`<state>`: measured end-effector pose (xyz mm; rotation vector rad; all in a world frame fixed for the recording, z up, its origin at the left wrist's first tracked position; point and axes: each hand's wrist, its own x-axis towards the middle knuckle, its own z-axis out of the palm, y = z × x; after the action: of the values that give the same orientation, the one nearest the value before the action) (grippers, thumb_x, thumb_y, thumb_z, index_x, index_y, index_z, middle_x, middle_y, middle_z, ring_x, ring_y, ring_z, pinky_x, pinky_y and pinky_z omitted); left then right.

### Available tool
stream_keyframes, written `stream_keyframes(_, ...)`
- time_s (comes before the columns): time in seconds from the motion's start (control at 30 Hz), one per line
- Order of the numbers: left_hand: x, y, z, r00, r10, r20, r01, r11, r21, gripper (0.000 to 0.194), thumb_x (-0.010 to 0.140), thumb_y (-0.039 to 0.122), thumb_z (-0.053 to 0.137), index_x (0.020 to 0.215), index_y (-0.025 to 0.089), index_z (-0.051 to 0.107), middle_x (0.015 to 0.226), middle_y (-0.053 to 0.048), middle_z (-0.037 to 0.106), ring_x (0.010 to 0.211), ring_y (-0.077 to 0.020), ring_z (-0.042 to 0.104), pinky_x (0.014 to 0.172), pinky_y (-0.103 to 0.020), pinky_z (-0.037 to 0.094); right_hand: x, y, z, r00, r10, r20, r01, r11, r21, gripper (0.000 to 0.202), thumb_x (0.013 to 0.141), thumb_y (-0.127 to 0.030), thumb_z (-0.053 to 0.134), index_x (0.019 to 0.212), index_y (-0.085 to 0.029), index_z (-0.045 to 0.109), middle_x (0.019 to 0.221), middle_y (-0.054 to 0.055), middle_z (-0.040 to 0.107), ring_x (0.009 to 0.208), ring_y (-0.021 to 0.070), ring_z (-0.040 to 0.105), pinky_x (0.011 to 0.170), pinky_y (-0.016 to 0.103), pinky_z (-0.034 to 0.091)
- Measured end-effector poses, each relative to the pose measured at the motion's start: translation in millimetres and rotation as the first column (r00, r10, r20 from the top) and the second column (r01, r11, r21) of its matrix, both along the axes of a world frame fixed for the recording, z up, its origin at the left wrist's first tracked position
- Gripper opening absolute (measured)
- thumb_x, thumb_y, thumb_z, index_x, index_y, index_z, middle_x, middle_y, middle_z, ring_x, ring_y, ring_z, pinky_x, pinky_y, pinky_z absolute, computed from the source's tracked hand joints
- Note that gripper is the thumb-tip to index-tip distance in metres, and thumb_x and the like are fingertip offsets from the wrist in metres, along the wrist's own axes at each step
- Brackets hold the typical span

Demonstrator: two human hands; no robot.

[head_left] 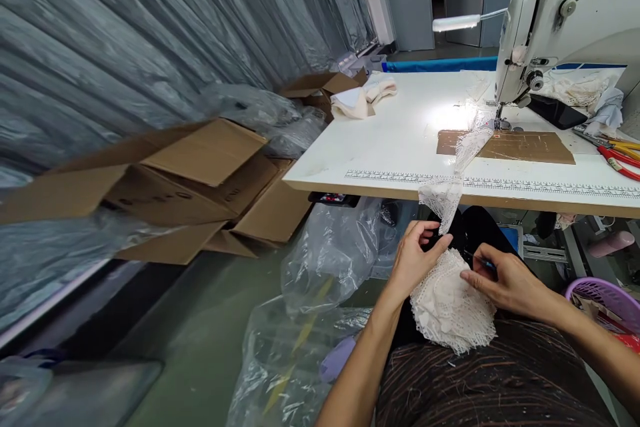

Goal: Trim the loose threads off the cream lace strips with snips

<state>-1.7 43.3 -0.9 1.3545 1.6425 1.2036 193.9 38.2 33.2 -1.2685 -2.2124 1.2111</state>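
Note:
A bunched pile of cream lace point(453, 303) lies on my lap below the table edge. My left hand point(419, 255) is at its upper left, thumb and fingers closed on the lower end of a lace strip point(467, 147). That strip runs up over the table edge to the presser foot of the white sewing machine point(517, 47). At the pile's upper right, my right hand point(500, 277) has its fingers curled, with the thumb and a fingertip at the lace.
The white table point(390, 140) carries a printed ruler, folded cream fabric point(357, 101), a black phone point(555, 111) and red-handled scissors point(620, 163). Open cardboard boxes point(200, 153) and clear plastic bags point(330, 253) are at the left. A purple basket point(607, 297) stands at lower right.

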Motion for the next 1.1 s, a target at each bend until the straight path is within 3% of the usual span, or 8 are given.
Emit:
stream_keyframes(0.2, 12.7, -8.9, 10.5, 0.968, -0.077, -0.239, 0.130, 0.968, 0.215, 0.017, 0.085, 0.027, 0.060, 0.069, 0.021, 0.061, 0.080, -0.004, 0.062, 0.077, -0.0173, 0.058, 0.072, -0.029, 0.045, -6.5, 13.2, 3.9, 0.965, -0.114, -0.236, 0.152, 0.977, 0.149, 0.023, 0.089, -0.042, 0.050, 0.079, -0.021, 0.048, 0.066, -0.001, 0.052, 0.056, 0.0120, 0.043, 0.054, 0.025, 0.036)
stream_keyframes(0.33, 21.4, -29.1, 16.8, 0.844, -0.150, -0.515, 0.317, 0.914, 0.254, 0.014, 0.084, 0.020, 0.057, 0.071, 0.021, 0.063, 0.074, -0.005, 0.063, 0.073, -0.0196, 0.058, 0.070, -0.032, 0.043, -16.9, 19.4, 0.7, 0.948, -0.231, -0.220, 0.274, 0.942, 0.193, 0.027, 0.083, -0.046, 0.059, 0.086, -0.020, 0.054, 0.069, 0.001, 0.061, 0.052, 0.0111, 0.046, 0.052, 0.024, 0.036)
stream_keyframes(0.43, 20.6, -36.5, 19.9, 0.808, -0.243, -0.538, 0.425, 0.871, 0.246, 0.013, 0.084, 0.020, 0.059, 0.073, 0.021, 0.065, 0.076, -0.007, 0.065, 0.074, -0.0204, 0.060, 0.071, -0.034, 0.044, -21.0, 20.4, -2.1, 0.935, -0.281, -0.215, 0.324, 0.926, 0.195, 0.020, 0.082, -0.038, 0.057, 0.085, -0.018, 0.059, 0.069, 0.002, 0.064, 0.051, 0.0111, 0.047, 0.053, 0.025, 0.036)
stream_keyframes(0.53, 10.3, -32.6, 20.3, 0.911, -0.217, -0.352, 0.331, 0.892, 0.307, 0.009, 0.082, 0.029, 0.067, 0.082, 0.020, 0.068, 0.090, -0.009, 0.066, 0.086, -0.0221, 0.063, 0.079, -0.035, 0.047, -20.6, 15.8, -0.8, 0.941, -0.192, -0.278, 0.235, 0.963, 0.132, 0.016, 0.081, -0.030, 0.052, 0.080, -0.018, 0.062, 0.070, 0.003, 0.064, 0.056, 0.0124, 0.051, 0.056, 0.025, 0.039)
stream_keyframes(0.67, -1.5, -16.6, 9.3, 0.982, -0.169, 0.083, 0.148, 0.965, 0.215, 0.035, 0.085, 0.048, 0.062, 0.105, 0.020, 0.069, 0.115, -0.011, 0.065, 0.111, -0.0259, 0.059, 0.098, -0.038, 0.044, -20.4, 3.3, 4.6, 0.901, -0.135, -0.411, 0.124, 0.991, -0.054, 0.018, 0.080, -0.034, 0.055, 0.079, -0.017, 0.062, 0.067, 0.001, 0.058, 0.057, 0.0115, 0.046, 0.055, 0.024, 0.040)
stream_keyframes(0.8, 7.0, -4.8, -1.9, 0.789, -0.299, 0.537, 0.321, 0.946, 0.055, 0.056, 0.086, 0.064, 0.052, 0.116, 0.020, 0.068, 0.117, -0.010, 0.069, 0.117, -0.0263, 0.059, 0.105, -0.039, 0.039, -24.9, -11.6, 6.7, 0.869, -0.106, -0.484, -0.002, 0.976, -0.217, 0.019, 0.080, -0.035, 0.058, 0.074, -0.017, 0.058, 0.060, -0.003, 0.046, 0.052, 0.0085, 0.035, 0.048, 0.022, 0.034)
stream_keyframes(0.97, 12.6, -5.6, 4.9, 0.491, -0.296, 0.819, 0.533, 0.846, -0.014, 0.058, 0.070, 0.065, 0.069, 0.094, 0.013, 0.076, 0.073, -0.005, 0.069, 0.064, -0.0161, 0.062, 0.067, -0.029, 0.050, -23.8, -22.9, 6.6, 0.838, -0.026, -0.546, -0.098, 0.975, -0.198, 0.013, 0.082, -0.028, 0.057, 0.074, -0.017, 0.055, 0.065, -0.003, 0.044, 0.055, 0.0078, 0.034, 0.051, 0.021, 0.032)
stream_keyframes(1.1, -0.6, -14.4, 9.7, 0.585, -0.220, 0.781, 0.500, 0.856, -0.134, 0.042, 0.057, 0.044, 0.088, 0.083, 0.014, 0.075, 0.065, -0.001, 0.066, 0.054, -0.0100, 0.057, 0.056, -0.022, 0.045, -11.9, -15.5, 4.4, 0.893, 0.000, -0.451, -0.081, 0.984, -0.159, 0.017, 0.085, -0.032, 0.057, 0.078, -0.017, 0.056, 0.068, -0.002, 0.049, 0.057, 0.0088, 0.037, 0.052, 0.022, 0.033)
